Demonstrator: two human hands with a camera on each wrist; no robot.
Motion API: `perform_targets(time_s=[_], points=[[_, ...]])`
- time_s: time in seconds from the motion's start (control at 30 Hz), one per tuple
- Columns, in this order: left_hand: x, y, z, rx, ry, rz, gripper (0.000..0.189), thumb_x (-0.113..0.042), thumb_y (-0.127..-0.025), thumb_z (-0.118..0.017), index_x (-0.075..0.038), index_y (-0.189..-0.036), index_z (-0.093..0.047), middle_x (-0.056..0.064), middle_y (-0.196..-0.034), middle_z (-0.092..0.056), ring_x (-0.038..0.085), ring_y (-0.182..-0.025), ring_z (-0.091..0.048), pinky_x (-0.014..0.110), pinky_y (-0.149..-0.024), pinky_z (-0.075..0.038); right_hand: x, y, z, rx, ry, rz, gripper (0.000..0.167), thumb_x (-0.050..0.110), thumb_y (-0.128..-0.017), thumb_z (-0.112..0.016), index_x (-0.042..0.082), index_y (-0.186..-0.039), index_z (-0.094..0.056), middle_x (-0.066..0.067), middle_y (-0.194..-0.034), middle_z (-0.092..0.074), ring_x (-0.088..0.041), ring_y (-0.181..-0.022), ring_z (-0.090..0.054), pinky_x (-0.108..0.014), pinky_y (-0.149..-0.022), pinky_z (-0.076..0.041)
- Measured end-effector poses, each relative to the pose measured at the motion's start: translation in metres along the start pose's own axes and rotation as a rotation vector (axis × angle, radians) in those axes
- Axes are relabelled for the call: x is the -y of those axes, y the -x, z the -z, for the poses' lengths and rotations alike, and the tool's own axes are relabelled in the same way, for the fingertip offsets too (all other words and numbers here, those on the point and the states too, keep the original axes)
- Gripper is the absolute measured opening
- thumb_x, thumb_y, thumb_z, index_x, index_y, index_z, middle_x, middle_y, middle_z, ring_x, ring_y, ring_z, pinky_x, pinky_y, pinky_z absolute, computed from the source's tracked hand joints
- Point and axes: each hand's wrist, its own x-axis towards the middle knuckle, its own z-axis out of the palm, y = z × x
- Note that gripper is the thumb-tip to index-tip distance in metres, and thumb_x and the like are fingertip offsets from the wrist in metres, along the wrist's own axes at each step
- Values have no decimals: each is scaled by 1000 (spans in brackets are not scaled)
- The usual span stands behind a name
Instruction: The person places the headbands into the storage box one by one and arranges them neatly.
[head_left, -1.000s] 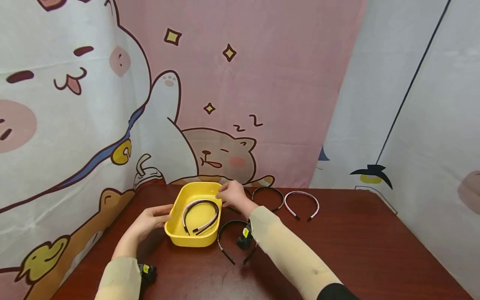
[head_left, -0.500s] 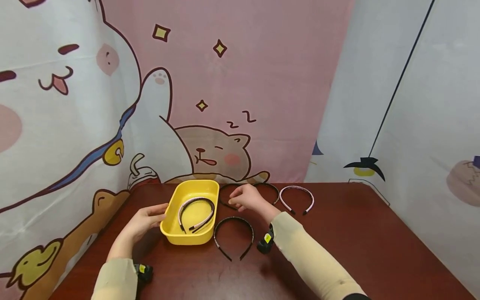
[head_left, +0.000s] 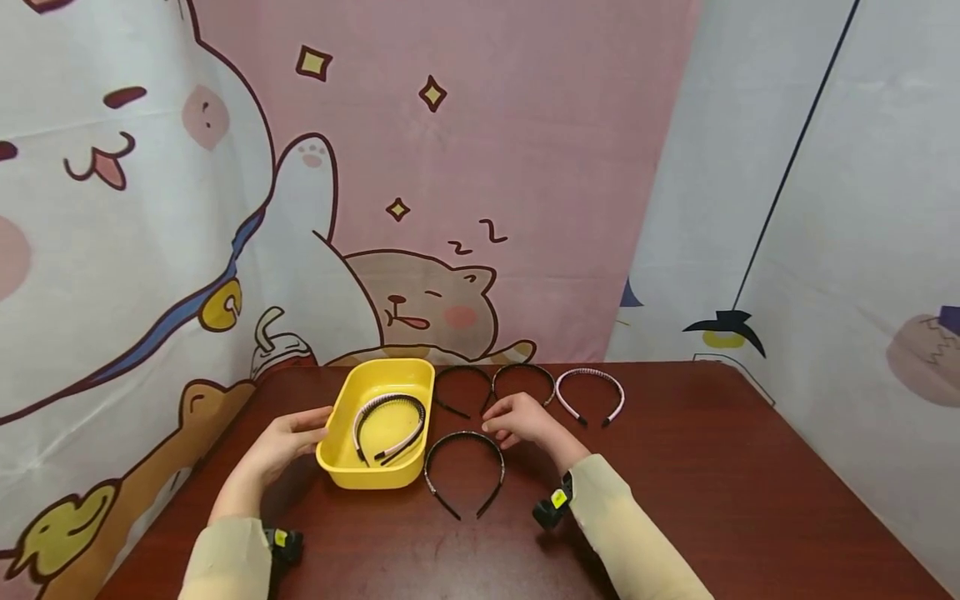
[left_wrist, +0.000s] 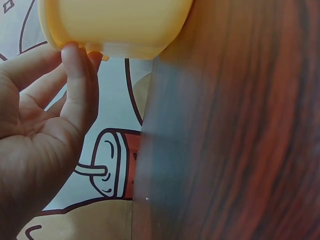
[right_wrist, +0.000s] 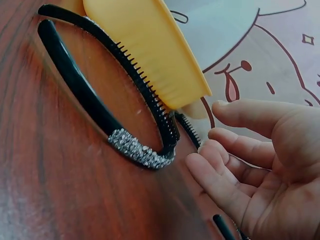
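My left hand (head_left: 279, 446) holds the left rim of a yellow plastic tub (head_left: 371, 479), thumb and fingertips right at the lip in the left wrist view. Inside the tub lie a black headband (head_left: 422, 410) and a pink one (head_left: 357, 429), overlapping. My right hand (head_left: 528, 421) hovers over the table with loosely bent fingers and nothing between them. Close to it, a black headband with sparkling stones (right_wrist: 142, 150) and comb teeth lies just right of the tub. Behind are two dark headbands (head_left: 462, 367) and a pink, dark-tipped headband (head_left: 618, 392).
The brown wooden table (head_left: 675, 500) reaches back to a cartoon-printed cloth backdrop (head_left: 555, 208). A second printed cloth stands along the left side. The back headbands lie in a row near the table's far edge.
My right hand has come away from the tub's right rim and moved right, uncovering the front and back headbands. My left hand stays at the tub. The head view has shifted slightly.
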Motion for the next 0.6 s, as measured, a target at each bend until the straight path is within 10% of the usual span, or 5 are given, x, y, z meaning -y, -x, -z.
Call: perform_targets(time_s=[0.6], points=[[3,0,3,-5,-7,4,55,-10,-95,-61,8,-142,-41,30,-138,-46,25,-107,-63,31,-84,-53,-35,6,3,-30,-91,-49,28,10,-83,-73,-7,-105,-68,-9,-78,-66,-16,-61,-58,-34,-57,-57]])
